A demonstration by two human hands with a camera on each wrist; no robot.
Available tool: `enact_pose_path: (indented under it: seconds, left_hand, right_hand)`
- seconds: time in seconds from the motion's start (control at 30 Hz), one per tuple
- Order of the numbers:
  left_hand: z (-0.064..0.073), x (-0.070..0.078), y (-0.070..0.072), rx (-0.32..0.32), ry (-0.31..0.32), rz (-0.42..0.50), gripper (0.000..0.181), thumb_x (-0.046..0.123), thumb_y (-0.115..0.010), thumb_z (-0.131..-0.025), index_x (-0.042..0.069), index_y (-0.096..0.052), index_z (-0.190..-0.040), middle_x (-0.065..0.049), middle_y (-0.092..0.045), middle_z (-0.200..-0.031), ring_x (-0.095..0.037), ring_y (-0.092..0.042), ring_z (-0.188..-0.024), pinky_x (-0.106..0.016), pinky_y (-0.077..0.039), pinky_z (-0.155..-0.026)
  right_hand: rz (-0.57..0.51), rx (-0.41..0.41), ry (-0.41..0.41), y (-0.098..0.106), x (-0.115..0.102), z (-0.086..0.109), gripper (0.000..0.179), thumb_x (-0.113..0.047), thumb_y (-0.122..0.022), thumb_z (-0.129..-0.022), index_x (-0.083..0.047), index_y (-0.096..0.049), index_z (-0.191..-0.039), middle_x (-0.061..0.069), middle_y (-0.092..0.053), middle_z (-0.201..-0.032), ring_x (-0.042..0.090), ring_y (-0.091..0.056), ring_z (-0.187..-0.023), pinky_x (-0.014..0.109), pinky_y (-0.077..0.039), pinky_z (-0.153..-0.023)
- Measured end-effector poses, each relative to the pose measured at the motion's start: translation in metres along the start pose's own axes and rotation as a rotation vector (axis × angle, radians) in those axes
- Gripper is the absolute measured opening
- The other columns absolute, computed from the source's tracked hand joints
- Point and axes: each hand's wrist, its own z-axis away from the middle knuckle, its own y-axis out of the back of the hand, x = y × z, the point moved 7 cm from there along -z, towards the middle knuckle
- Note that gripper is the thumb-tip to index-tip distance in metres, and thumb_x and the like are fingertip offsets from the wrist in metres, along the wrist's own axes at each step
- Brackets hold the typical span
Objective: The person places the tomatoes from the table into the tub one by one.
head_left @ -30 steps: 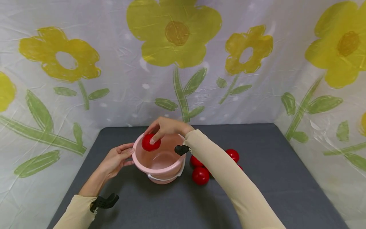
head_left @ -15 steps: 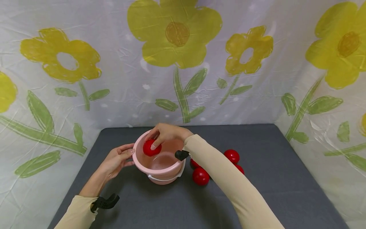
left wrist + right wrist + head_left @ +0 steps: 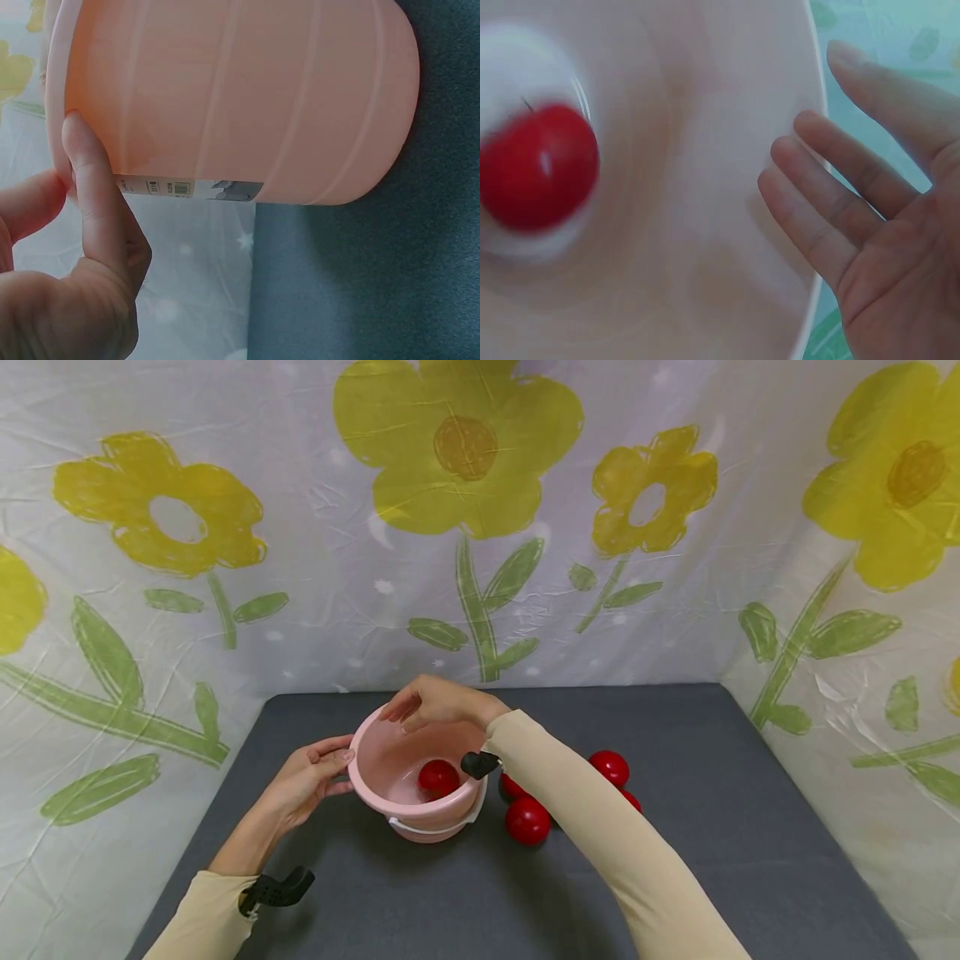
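A pink bucket (image 3: 375, 781) with a white handle stands on the dark table. At its left side, my left hand (image 3: 303, 777) pinches the rim between thumb and fingers; in the left wrist view the fingers lie against the outer wall near a label (image 3: 187, 187). One red apple (image 3: 438, 779) lies at the bottom of the bucket, its thin stem showing in the right wrist view, where it looks blurred. Over the bucket's far rim is my right hand (image 3: 438, 703), holding nothing, its fingers spread and apart from the apple (image 3: 540, 166).
Several more red apples (image 3: 527, 821) lie on the table to the right of the bucket, partly hidden by the right sleeve (image 3: 592, 827). Behind the table (image 3: 420, 902) hangs a pale curtain (image 3: 315, 610) with yellow flowers.
My right hand lowered an apple into the bucket, let go of it and rose slightly. The apple now lies farther right at the bottom. The left hand keeps its place on the rim.
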Motion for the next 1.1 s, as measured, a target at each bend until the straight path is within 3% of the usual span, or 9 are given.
enact_pose_path:
  seconds: [0.33, 0.67, 1.1]
  left_hand:
    - [0.0, 0.0, -0.002, 0.001, -0.001, 0.013, 0.063, 0.02, -0.058, -0.1, -0.008, -0.029, -0.148, 0.011, -0.068, -0.106, -0.005, -0.068, -0.091, -0.021, -0.06, -0.074]
    - [0.002, 0.001, -0.001, 0.015, -0.006, -0.012, 0.064, 0.021, -0.059, -0.1, -0.007, -0.03, -0.149, 0.013, -0.067, -0.106, -0.004, -0.068, -0.091, -0.021, -0.06, -0.076]
    - [0.002, 0.0, -0.001, 0.021, -0.013, -0.017, 0.064, 0.021, -0.059, -0.1, -0.007, -0.03, -0.149, 0.013, -0.067, -0.109, -0.004, -0.068, -0.094, -0.022, -0.061, -0.077]
  right_hand:
    - [-0.012, 0.007, 0.027, 0.005, -0.004, 0.008, 0.039, -0.005, -0.064, -0.093, -0.01, -0.064, -0.132, 0.012, -0.069, -0.127, 0.025, -0.065, -0.119, 0.028, -0.054, -0.099]
    - [-0.015, 0.028, 0.066, 0.023, -0.005, 0.016, 0.039, -0.004, -0.066, -0.092, -0.004, -0.064, -0.131, 0.016, -0.067, -0.129, 0.031, -0.064, -0.12, 0.026, -0.055, -0.097]
    - [-0.064, 0.09, 0.014, 0.047, 0.01, 0.057, 0.045, -0.005, -0.072, -0.088, -0.009, -0.064, -0.132, 0.015, -0.063, -0.135, 0.032, -0.061, -0.125, 0.033, -0.055, -0.1]
